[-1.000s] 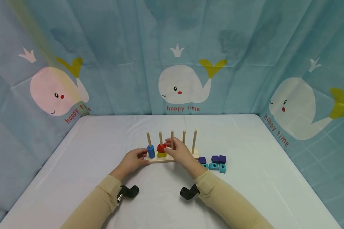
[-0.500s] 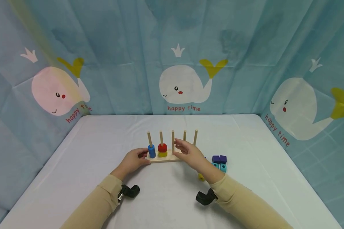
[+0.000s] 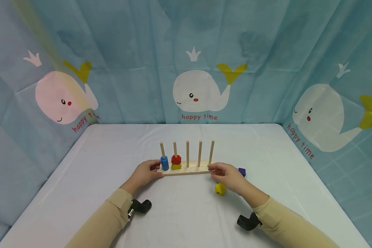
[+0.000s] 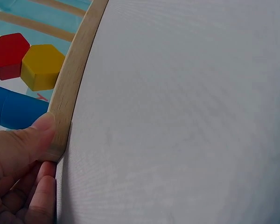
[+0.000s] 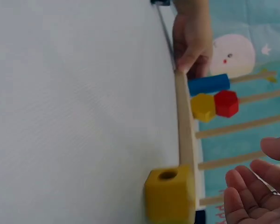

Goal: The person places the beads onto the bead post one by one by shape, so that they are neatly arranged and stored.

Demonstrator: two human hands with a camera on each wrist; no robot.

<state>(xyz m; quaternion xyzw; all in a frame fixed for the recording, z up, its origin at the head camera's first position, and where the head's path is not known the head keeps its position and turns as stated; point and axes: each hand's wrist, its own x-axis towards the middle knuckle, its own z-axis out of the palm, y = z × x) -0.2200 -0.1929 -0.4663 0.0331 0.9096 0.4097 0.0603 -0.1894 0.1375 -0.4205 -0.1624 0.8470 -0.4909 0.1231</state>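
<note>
A wooden peg board (image 3: 189, 171) with several upright pegs stands mid-table. My left hand (image 3: 144, 173) holds its left end; the left wrist view shows the thumb (image 4: 35, 135) on the wooden edge and fingers curled at the end. On the leftmost peg sits a blue cylinder (image 3: 164, 163). The second peg carries a red hexagonal block (image 3: 176, 159) above a yellow hexagonal block (image 3: 176, 166). My right hand (image 3: 226, 175) is at the board's right end, fingers loosely bent with nothing between them. Below it lies a loose yellow block (image 3: 220, 189) with a hole.
A purple block (image 3: 242, 172) shows beyond my right hand, which hides other loose blocks. White cloth (image 3: 179, 213) covers the table. Behind stands a blue whale-print curtain (image 3: 136, 93).
My right hand has left the red block on the second peg and moved right, past the remaining pegs, to above the loose blocks. The left hand stays at the board's end.
</note>
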